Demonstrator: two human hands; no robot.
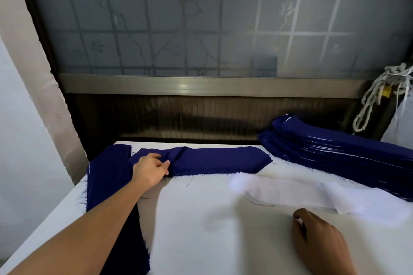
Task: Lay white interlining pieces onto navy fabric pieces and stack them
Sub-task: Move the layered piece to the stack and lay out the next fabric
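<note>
A long navy fabric piece [219, 159] lies across the far side of the white table [201, 230]. My left hand [150, 169] pinches its bunched left end. White interlining pieces [297, 192] lie spread at the right, in front of a tall stack of navy pieces with white layers between them [339, 154]. My right hand [319, 243] hovers or rests near the front right, fingers loosely curled, holding nothing, just short of the interlining.
Another pile of navy fabric [107, 185] runs along the table's left edge under my left forearm. A frosted window with a metal sill [201, 85] stands behind the table. A knotted white cord [380, 96] hangs at the back right.
</note>
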